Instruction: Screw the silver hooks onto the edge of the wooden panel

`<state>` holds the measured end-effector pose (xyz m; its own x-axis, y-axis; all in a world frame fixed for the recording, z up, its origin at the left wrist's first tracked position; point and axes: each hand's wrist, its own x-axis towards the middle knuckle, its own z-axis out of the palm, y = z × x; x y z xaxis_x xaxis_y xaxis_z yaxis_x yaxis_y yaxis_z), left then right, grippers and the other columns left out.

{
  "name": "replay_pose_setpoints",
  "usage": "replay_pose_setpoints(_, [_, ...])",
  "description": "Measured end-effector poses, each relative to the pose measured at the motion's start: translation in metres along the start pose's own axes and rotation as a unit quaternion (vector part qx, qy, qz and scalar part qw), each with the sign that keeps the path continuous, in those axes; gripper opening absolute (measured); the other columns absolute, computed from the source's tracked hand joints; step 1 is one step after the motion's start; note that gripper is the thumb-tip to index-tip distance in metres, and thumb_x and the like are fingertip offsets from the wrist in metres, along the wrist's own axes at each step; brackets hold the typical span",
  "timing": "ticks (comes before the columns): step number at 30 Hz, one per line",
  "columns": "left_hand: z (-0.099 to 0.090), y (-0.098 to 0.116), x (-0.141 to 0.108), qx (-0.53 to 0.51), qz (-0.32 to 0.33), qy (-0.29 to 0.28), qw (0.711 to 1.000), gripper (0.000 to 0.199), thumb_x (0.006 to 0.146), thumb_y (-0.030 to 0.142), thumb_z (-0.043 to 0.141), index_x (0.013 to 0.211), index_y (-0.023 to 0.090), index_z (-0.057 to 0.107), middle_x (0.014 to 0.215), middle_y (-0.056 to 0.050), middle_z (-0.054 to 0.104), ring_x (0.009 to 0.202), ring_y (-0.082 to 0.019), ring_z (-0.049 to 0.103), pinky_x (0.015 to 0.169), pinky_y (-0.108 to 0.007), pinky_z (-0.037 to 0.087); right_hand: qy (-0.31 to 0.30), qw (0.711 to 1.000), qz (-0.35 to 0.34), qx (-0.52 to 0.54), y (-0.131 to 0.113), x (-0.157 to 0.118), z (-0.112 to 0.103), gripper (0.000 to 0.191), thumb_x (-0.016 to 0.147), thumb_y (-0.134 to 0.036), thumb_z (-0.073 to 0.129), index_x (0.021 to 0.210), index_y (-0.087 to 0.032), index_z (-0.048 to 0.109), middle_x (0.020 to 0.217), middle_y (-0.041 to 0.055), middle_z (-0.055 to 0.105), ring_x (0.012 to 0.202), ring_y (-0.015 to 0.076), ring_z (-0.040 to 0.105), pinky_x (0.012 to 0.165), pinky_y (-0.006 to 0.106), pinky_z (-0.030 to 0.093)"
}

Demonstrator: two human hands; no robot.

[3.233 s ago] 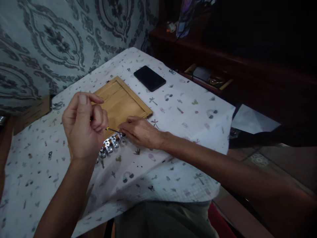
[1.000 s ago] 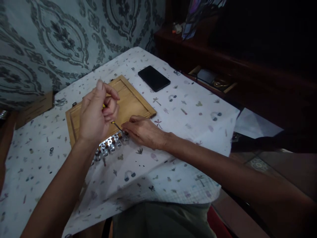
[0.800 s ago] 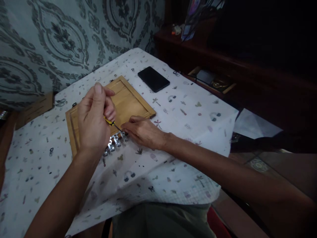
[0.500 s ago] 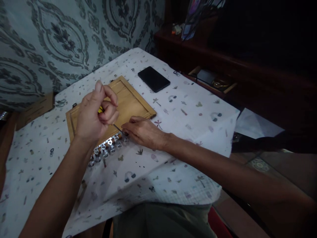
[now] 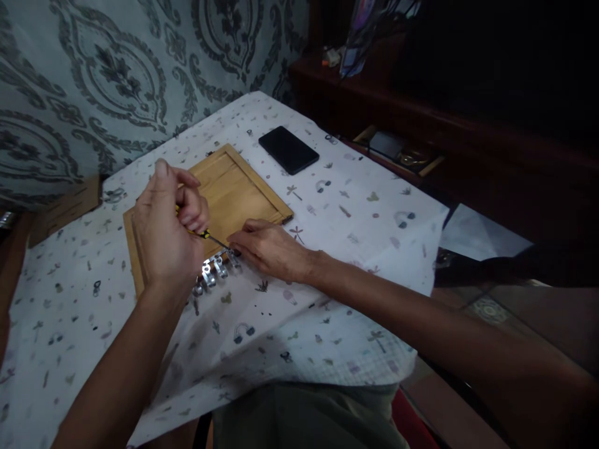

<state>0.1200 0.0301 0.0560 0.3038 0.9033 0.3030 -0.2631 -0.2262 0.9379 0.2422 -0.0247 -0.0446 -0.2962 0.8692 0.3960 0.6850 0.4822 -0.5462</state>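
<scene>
My left hand (image 5: 171,227) is closed around the yellow-and-black handle of a screwdriver (image 5: 204,234). Its thin shaft slopes down to the right, the tip reaching a row of shiny metal hooks (image 5: 209,272) along the near edge of a wooden board (image 5: 243,193). At that edge's right end, my right hand (image 5: 266,246) has its fingers pressed together beside the screwdriver tip and the last hook. Whatever its fingertips pinch is hidden. The board lies flat with a raised border, and my left hand covers part of it and some of the hooks.
A black phone (image 5: 289,149) lies beyond the board on the patterned white tablecloth (image 5: 346,249). Cardboard (image 5: 70,209) sits at the left by the wall. To the right, a partly open drawer (image 5: 402,153) belongs to dark wooden furniture.
My left hand has shifted left and slightly down, turning with the screwdriver, so more of its handle and shaft shows. My right hand stays at the same hook.
</scene>
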Motion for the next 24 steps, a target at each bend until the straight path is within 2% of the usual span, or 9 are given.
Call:
replay_pose_setpoints(2, [-0.003, 0.0, 0.005, -0.006, -0.007, -0.024, 1.0, 0.045, 0.101, 0.043, 0.055, 0.063, 0.019, 0.059, 0.043, 0.008, 0.018, 0.038, -0.006, 0.01, 0.039, -0.024, 0.011, 0.0, 1.0, -0.002, -0.007, 0.0, 0.0, 0.0, 0.032, 0.104, -0.022, 0.039, 0.109, -0.011, 0.069, 0.087, 0.0089, 0.058, 0.084, 0.0204, 0.052, 0.077, 0.031, 0.042])
replay_pose_setpoints(5, [-0.014, -0.002, 0.017, -0.01, -0.049, -0.127, 0.991, 0.051, 0.098, 0.053, 0.056, 0.061, 0.019, 0.059, 0.043, 0.01, 0.011, 0.036, -0.005, 0.002, 0.036, -0.023, 0.008, -0.003, 1.0, -0.006, -0.013, 0.0, 0.0, 0.0, 0.034, 0.104, -0.021, 0.037, 0.111, -0.01, 0.068, 0.088, 0.0101, 0.059, 0.085, 0.021, 0.052, 0.077, 0.031, 0.043])
replay_pose_setpoints(7, [-0.021, -0.003, 0.024, -0.013, -0.085, -0.196, 0.977, 0.053, 0.098, 0.056, 0.053, 0.06, 0.02, 0.06, 0.043, 0.011, 0.008, 0.035, -0.005, 0.0, 0.035, -0.023, 0.009, -0.005, 1.0, -0.011, -0.014, 0.0, 0.0, 0.0, 0.034, 0.104, -0.02, 0.037, 0.112, -0.009, 0.068, 0.089, 0.0112, 0.059, 0.086, 0.0214, 0.052, 0.078, 0.032, 0.044])
replay_pose_setpoints(9, [-0.024, -0.003, 0.027, -0.014, -0.097, -0.223, 0.97, 0.051, 0.098, 0.054, 0.055, 0.06, 0.02, 0.061, 0.043, 0.011, 0.007, 0.034, -0.005, 0.002, 0.034, -0.023, 0.011, -0.005, 1.0, -0.015, -0.019, 0.0, 0.0, 0.0, 0.034, 0.104, -0.019, 0.037, 0.113, -0.008, 0.067, 0.089, 0.0116, 0.06, 0.085, 0.0215, 0.052, 0.078, 0.032, 0.044])
replay_pose_setpoints(11, [-0.021, -0.002, 0.025, -0.002, -0.079, -0.205, 0.976, 0.045, 0.097, 0.049, 0.06, 0.062, 0.02, 0.062, 0.042, 0.01, 0.013, 0.033, -0.005, 0.009, 0.035, -0.022, 0.015, -0.004, 1.0, -0.016, -0.024, 0.0, 0.0, 0.0, 0.033, 0.104, -0.019, 0.037, 0.112, -0.009, 0.068, 0.088, 0.011, 0.06, 0.085, 0.0213, 0.052, 0.077, 0.032, 0.044])
replay_pose_setpoints(15, [-0.005, 0.001, 0.008, 0.044, -0.005, -0.055, 0.997, 0.035, 0.099, 0.038, 0.061, 0.07, 0.019, 0.066, 0.049, 0.004, 0.04, 0.043, -0.008, 0.037, 0.044, -0.022, 0.032, -0.011, 1.0, -0.003, -0.018, -0.001, 0.001, -0.001, 0.032, 0.103, -0.019, 0.039, 0.112, -0.01, 0.068, 0.087, 0.0099, 0.059, 0.084, 0.0207, 0.053, 0.077, 0.031, 0.043])
replay_pose_setpoints(17, [0.002, 0.001, 0.001, 0.038, 0.009, -0.015, 0.999, 0.035, 0.102, 0.033, 0.058, 0.072, 0.018, 0.067, 0.051, 0.004, 0.04, 0.045, -0.008, 0.037, 0.045, -0.022, 0.031, -0.016, 1.0, 0.006, -0.015, -0.001, 0.001, -0.002, 0.032, 0.104, -0.02, 0.04, 0.113, -0.009, 0.068, 0.088, 0.0104, 0.059, 0.085, 0.021, 0.053, 0.078, 0.031, 0.043])
replay_pose_setpoints(21, [0.001, -0.002, 0.004, 0.003, 0.016, -0.043, 0.999, 0.045, 0.102, 0.047, 0.054, 0.069, 0.018, 0.063, 0.044, 0.009, 0.019, 0.036, -0.005, 0.013, 0.038, -0.022, 0.013, -0.019, 1.0, -0.002, -0.016, -0.001, 0.001, -0.002, 0.031, 0.105, -0.021, 0.039, 0.11, -0.01, 0.067, 0.087, 0.0094, 0.058, 0.085, 0.0207, 0.052, 0.077, 0.03, 0.042])
replay_pose_setpoints(24, [-0.012, -0.004, 0.017, -0.002, -0.031, -0.128, 0.991, 0.056, 0.099, 0.062, 0.049, 0.064, 0.019, 0.059, 0.042, 0.011, 0.011, 0.033, -0.004, 0.003, 0.034, -0.022, 0.009, -0.013, 1.0, -0.008, -0.021, 0.0, 0.001, -0.001, 0.031, 0.104, -0.019, 0.038, 0.109, -0.01, 0.067, 0.085, 0.0085, 0.057, 0.083, 0.0205, 0.05, 0.076, 0.03, 0.041])
